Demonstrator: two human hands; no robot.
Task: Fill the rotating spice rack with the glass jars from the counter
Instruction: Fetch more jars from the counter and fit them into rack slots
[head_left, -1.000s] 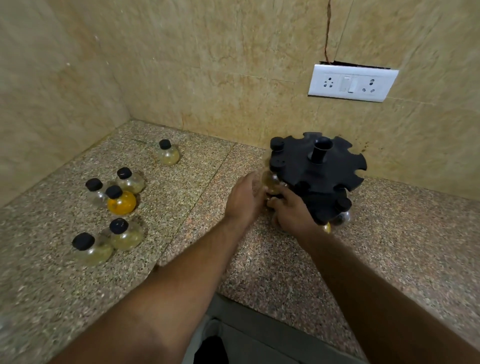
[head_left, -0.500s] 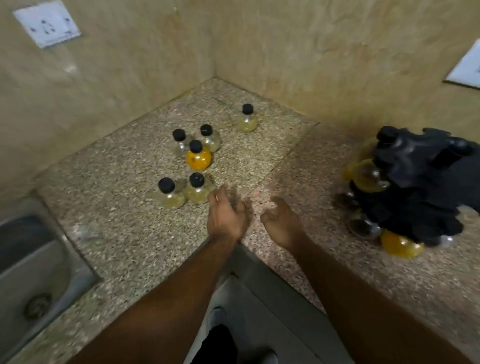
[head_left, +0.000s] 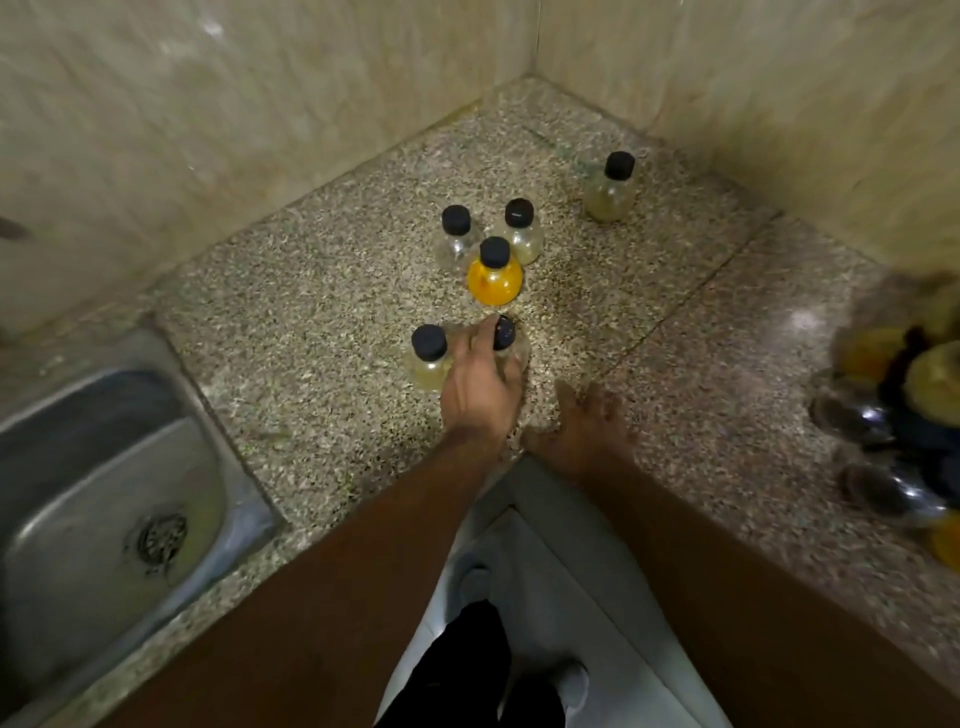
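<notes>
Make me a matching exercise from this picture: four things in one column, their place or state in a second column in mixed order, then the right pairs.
Things
1. orange jar
2. lone jar
3. sink
4. left hand

Place or state
A. set into the counter at the far left
B. closing on a jar with a black cap
C. stands apart, nearest the wall corner
D. in the cluster, in front of two clear jars

Pairs: 1-D, 2-C, 3-A, 4-B
</notes>
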